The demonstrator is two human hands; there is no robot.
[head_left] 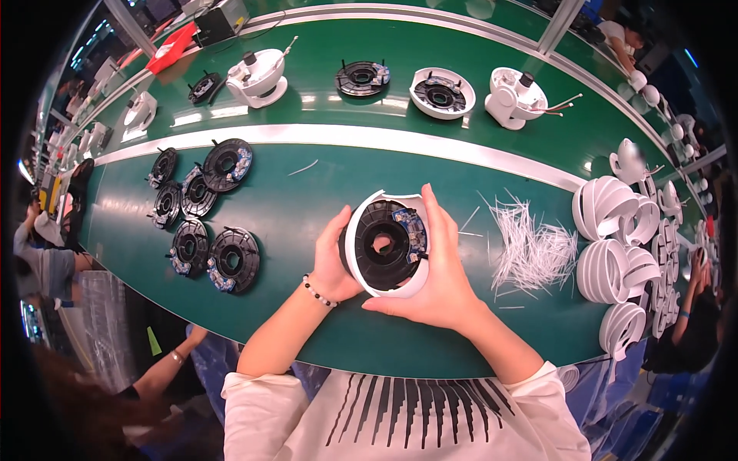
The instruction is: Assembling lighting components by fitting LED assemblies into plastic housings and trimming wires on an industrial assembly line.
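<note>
Both my hands hold a round white plastic housing (402, 291) above the green work table. Inside it sits a black ribbed disc (378, 265) with a hole at its centre, and a curved blue circuit board (416, 230) lies along the disc's right side. My left hand (335, 257), with a beaded bracelet at its wrist, grips the housing's left edge. My right hand (440, 276) wraps round the right side, thumb below and fingers along the upper edge. A fingertip shows through the disc's hole; whose hand it belongs to I cannot tell.
Several black discs with circuit boards (233, 260) lie at left. At right are a heap of thin white strips (532, 246) and stacked white housings (603, 270). Beyond a white rail (346, 137), a green line (307, 107) carries white domed assemblies (261, 77). Co-workers' arms (165, 369) show at the sides.
</note>
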